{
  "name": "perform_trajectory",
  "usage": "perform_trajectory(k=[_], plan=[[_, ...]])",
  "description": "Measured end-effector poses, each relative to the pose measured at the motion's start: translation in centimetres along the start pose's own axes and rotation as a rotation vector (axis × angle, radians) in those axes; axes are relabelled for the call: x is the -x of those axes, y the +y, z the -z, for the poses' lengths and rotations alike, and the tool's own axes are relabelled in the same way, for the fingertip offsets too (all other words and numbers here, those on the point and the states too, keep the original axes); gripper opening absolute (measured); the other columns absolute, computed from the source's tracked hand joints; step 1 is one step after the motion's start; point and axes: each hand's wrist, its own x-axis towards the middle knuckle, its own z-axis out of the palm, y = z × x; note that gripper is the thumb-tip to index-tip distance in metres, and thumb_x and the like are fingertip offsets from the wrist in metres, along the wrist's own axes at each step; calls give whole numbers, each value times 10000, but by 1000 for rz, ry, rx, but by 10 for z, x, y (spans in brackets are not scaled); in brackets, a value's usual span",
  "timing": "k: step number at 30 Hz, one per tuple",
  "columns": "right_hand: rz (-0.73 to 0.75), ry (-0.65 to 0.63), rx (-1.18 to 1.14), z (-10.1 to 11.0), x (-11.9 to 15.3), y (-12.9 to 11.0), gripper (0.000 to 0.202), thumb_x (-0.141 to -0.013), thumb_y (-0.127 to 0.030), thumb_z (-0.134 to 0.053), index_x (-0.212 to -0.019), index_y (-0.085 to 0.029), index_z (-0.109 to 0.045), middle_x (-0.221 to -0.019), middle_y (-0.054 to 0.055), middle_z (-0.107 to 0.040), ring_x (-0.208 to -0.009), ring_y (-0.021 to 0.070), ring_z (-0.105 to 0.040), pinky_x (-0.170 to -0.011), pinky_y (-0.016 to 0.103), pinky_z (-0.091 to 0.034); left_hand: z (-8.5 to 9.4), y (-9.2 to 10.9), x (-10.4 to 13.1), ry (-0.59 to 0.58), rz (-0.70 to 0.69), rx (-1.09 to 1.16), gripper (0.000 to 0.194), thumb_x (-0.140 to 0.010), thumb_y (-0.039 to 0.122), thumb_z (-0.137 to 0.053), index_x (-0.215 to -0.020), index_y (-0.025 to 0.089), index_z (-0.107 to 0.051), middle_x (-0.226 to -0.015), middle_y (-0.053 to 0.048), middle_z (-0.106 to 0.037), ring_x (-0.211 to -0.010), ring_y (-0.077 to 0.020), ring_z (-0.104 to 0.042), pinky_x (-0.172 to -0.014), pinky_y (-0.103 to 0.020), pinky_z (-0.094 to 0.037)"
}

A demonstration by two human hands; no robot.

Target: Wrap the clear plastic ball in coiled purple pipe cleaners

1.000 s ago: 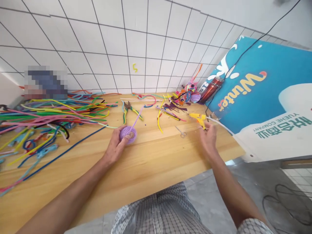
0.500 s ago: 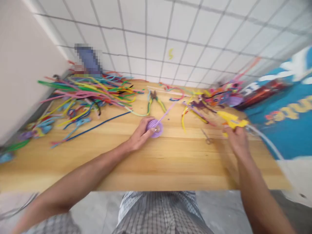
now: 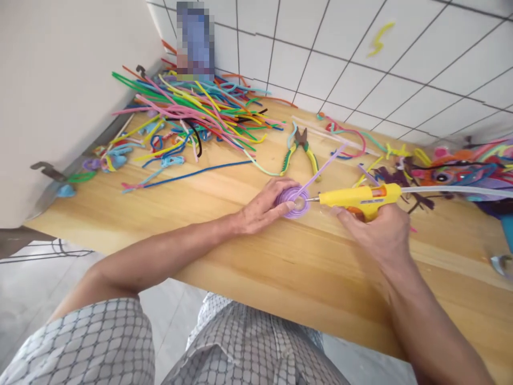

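Note:
My left hand grips a round purple coil near the middle of the wooden table, thumb on top and fingers round its far left side. A straight purple strand sticks out from the coil toward the upper right. In my right hand is a yellow glue gun, its metal tip at the coil's right edge. Whether the tip touches the coil I cannot tell. A clear glue stick runs from the gun's back end.
Pliers with green and yellow handles lie open beyond the coil. A pile of coloured pipe cleaners covers the back left of the wooden table. Colourful crafted pieces lie at the right. White tiled wall stands behind.
My right hand has brought the glue gun leftward to the coil. My left hand still holds the coil. The camera view has turned, shifting the table's contents rightward in the picture.

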Motion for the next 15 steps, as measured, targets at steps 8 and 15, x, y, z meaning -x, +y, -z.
perform_trajectory(k=[8,15], plan=[[-89,-35,76,0,1,-5,368,-702,-628,-728,-625,-293,-595,-578,27,-655,-569,265,-635,-605,397,-470,-2,-9,-1,-14,-50,-16,609,-1045,586,-612,-1513,204,-538,-1516,-193,-602,-1473,-344,-536,-1273,-596,-441],[-36,-30,124,2,-4,-2,318,-710,-532,-713,-597,-303,-523,-556,44,-638,-575,287,-635,-645,439,-485,-6,-16,1,24,-87,-35,678,-991,608,-701,-1501,191,-537,-1521,-213,-597,-1480,-354,-547,-1254,-593,-478]])
